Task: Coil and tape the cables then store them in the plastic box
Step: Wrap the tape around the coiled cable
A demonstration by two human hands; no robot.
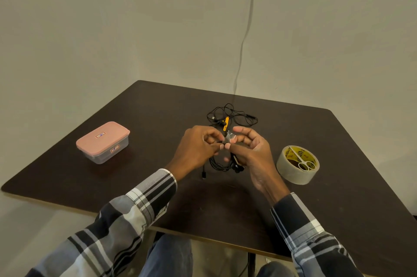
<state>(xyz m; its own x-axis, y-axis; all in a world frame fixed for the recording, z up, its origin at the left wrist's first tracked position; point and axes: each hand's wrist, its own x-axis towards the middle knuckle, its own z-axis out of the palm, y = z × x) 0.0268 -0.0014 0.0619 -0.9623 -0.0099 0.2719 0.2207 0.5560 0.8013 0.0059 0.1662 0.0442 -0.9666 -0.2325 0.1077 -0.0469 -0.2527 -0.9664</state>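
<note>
While both hands are up above the tabletop (338,209), they meet over a small black bundle of cable (220,162) that hangs down between them. The left hand (198,148) has its grip pinched on the top of the bundle, likely to keep the loops from springing apart. The right hand (250,148) has its fingers curled in and pinches a small clear bit of tape (230,137) right at the same spot, most likely to wrap it round the loops. One loose end with a plug (204,175) dangles down to the tabletop.

Just behind the hands lies a second cable (234,115), still a loose tangle, with an orange piece (225,123) on it. It seems to wait its turn.

The tape roll (297,165) sits near the right hand, with small scissors (301,160) resting on top of it, so both are easy to reach again. The plastic box (103,142) stands well apart on the left, and its pink lid is shut. It will have to be opened before the bundle can go in
</note>
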